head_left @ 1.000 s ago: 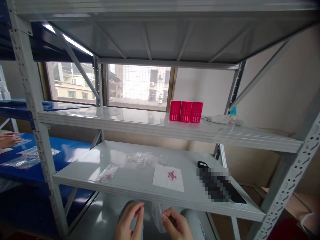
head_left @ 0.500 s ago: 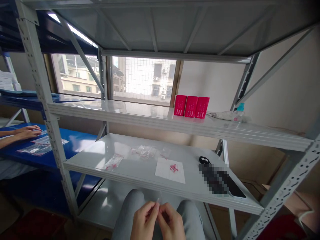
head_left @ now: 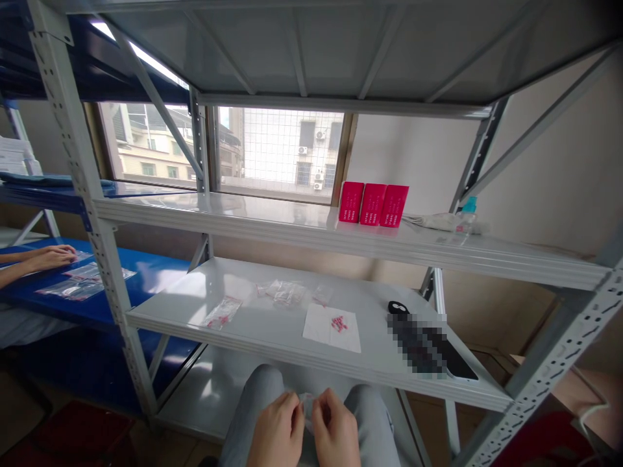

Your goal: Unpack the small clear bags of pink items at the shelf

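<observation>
Left hand (head_left: 276, 429): one, low and nearest; fingers curled and pinched together on one side of a clear bag. Right hand (head_left: 335, 431): one, facing it, thumb and fingers pinched on the other side; exact contact partly hidden.

Clear bag (head_left: 307, 410): one, thin film, between the two hands, above and between the knees (head_left: 263, 392). Mouth and contents cannot be made out. Handling note, by judgement: film this thin probably clings and creases, so a light, even pinch on both sides suits it; wrists level, pull gentle, lest a corner slip or the edge tear.

White sheet (head_left: 317, 327): one, flat on the grey shelf (head_left: 270, 321), beyond the hands. Small red-and-white pieces (head_left: 339, 323): loose cluster on the sheet, count uncertain; best kept clear of sleeves and bag edges, since a brush would likely scatter them.

Bag with red contents (head_left: 222, 314): one, lying flat, left of the sheet. Heap of clear bags (head_left: 288, 293): behind, overlapping; these likely stick together and want separating singly.

Red boxes (head_left: 373, 205): three, upright in a row, upper shelf (head_left: 253, 206), farther back.
</observation>
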### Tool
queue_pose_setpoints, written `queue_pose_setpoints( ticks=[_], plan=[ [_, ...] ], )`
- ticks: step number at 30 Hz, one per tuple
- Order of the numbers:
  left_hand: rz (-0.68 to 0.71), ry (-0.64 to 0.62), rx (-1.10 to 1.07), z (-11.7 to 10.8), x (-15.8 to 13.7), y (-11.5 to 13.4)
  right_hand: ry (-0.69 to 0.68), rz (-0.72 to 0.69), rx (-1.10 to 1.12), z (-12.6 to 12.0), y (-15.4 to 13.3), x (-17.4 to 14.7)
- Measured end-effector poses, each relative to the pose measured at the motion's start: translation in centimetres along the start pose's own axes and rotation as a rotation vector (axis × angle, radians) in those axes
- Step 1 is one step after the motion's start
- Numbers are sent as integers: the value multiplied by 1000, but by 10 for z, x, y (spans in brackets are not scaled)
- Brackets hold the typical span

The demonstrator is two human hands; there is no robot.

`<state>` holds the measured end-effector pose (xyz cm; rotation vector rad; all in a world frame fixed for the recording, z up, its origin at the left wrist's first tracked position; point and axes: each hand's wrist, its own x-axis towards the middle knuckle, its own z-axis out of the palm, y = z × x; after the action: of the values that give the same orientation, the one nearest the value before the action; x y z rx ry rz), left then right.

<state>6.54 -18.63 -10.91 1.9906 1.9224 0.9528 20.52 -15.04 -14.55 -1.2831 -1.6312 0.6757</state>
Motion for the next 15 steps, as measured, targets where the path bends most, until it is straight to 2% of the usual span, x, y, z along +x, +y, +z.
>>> queue_pose_setpoints(
  ticks=[3,7,9,11,15],
  plan=[
    [-17,-52,98,-8,3,0,-68,-62,-86,-6,0,2],
    [-7,-132,146,-24,8,-2,-411,-244,-177,-24,-11,4],
    [28,-192,151,-31,10,2,-520,-277,-273,-28,-15,4],
    [69,-215,133,-34,11,8,-529,-241,-308,-28,-17,3],
    [89,-90,-68,-18,5,14,-390,-87,-101,-20,-10,3]
  ],
)
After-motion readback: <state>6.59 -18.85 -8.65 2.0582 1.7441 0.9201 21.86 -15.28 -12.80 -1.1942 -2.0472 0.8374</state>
